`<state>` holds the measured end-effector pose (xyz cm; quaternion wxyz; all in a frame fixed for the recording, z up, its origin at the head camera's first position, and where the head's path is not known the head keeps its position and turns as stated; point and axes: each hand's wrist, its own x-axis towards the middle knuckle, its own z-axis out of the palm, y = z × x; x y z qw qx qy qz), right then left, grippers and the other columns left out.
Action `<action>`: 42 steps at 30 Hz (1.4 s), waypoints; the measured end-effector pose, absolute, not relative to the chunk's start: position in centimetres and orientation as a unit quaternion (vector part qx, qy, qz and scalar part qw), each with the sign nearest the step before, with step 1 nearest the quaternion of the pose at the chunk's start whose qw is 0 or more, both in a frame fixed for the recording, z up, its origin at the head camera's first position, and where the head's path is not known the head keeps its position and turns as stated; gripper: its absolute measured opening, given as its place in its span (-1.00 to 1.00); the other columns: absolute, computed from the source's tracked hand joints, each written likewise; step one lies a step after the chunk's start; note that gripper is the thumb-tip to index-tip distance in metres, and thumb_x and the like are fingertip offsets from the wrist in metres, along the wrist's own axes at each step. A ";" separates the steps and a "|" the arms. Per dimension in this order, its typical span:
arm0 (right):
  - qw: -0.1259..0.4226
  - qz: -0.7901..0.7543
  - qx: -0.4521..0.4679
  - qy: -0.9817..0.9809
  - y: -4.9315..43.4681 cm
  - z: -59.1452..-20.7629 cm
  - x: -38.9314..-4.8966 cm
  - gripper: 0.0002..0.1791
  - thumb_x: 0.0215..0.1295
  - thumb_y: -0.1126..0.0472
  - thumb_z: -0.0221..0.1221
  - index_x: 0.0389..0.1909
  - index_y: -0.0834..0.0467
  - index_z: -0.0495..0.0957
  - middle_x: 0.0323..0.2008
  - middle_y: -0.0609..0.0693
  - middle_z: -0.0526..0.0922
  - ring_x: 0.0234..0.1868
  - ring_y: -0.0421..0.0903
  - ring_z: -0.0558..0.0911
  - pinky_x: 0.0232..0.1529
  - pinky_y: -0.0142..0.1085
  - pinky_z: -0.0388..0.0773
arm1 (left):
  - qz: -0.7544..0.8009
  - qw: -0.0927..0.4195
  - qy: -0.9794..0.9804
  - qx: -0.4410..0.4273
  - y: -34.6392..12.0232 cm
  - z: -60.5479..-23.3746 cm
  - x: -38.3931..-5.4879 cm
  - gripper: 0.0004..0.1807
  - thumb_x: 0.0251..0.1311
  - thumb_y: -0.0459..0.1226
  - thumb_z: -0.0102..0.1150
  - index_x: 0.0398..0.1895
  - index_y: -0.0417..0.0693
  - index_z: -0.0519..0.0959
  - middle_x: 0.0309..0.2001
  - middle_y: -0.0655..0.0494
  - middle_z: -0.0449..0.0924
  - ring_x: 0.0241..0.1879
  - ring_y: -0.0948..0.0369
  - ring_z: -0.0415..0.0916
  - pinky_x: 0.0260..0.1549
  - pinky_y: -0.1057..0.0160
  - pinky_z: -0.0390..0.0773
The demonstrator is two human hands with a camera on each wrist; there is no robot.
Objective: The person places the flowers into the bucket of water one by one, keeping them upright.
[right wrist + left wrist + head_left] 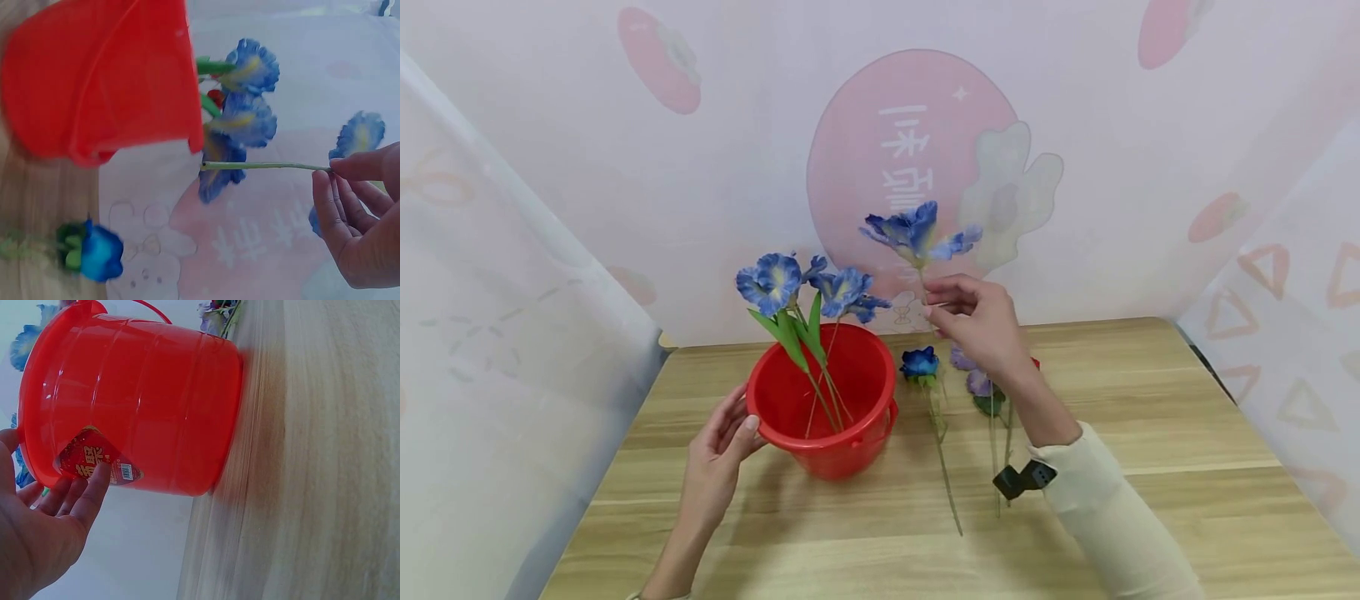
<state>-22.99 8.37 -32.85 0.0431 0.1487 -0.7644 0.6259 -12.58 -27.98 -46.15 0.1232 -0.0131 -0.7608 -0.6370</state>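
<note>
My right hand [981, 321] pinches the stem of a blue iris [917, 237] between thumb and fingertips, bloom upward, above the table and right of the bucket. In the right wrist view, the green stem [269, 165] runs down from the fingers, its cut end close to the bucket's rim. The red bucket [831, 458] stands upright on the table with blue irises [775, 283] leaning in it. At its left side my left hand [718, 454] holds the rim, thumb at the edge and fingers along the outer wall near a label [94, 456].
On the wooden table [662, 500], a blue rose [920, 362] lies right of the bucket, stem toward the front. Further right lie purple flowers [979, 383], partly behind the right forearm, with a bit of red beside them. A printed cloth backdrop [737, 167] encloses the table.
</note>
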 end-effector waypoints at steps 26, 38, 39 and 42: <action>0.048 0.731 0.153 -0.663 -0.4 -31.8 -24.7 -0.67 0.46 0.40 0.32 0.19 0.25 0.68 0.05 0.28 0.76 0.06 0.33 0.75 -0.11 -0.18 0.87 | -0.653 0.128 -0.746 -0.032 -27.7 -46.2 -12.7 -0.41 0.62 -0.32 0.09 0.65 -0.02 0.31 0.46 -0.20 0.49 0.26 0.24 0.68 0.01 0.30 0.81; 0.021 0.730 0.164 -0.663 -2.7 -33.0 -26.0 -0.65 0.46 0.41 0.32 0.22 0.31 0.65 0.03 0.28 0.77 0.09 0.37 0.73 0.04 0.11 0.82 | -0.652 0.130 -0.747 -0.023 -28.0 -46.2 -12.6 -0.41 0.63 -0.30 0.09 0.65 -0.02 0.31 0.47 -0.13 0.50 0.27 0.25 0.67 0.02 0.31 0.80; 0.018 0.731 0.165 -0.662 -2.9 -33.1 -26.2 -0.64 0.45 0.41 0.32 0.23 0.31 0.65 0.04 0.29 0.77 0.09 0.38 0.73 0.05 0.13 0.82 | -0.651 0.130 -0.747 -0.023 -28.0 -46.2 -12.6 -0.41 0.63 -0.30 0.09 0.65 -0.02 0.31 0.47 -0.12 0.50 0.27 0.25 0.67 0.02 0.31 0.80; 0.014 0.727 0.167 -0.666 -3.3 -33.5 -26.6 -0.63 0.45 0.41 0.32 0.24 0.33 0.65 0.05 0.29 0.77 0.04 0.32 0.76 0.04 0.11 0.82 | -0.648 0.130 -0.750 -0.020 -28.0 -46.1 -12.6 -0.41 0.63 -0.29 0.09 0.65 -0.01 0.31 0.47 -0.13 0.50 0.27 0.26 0.68 0.02 0.31 0.80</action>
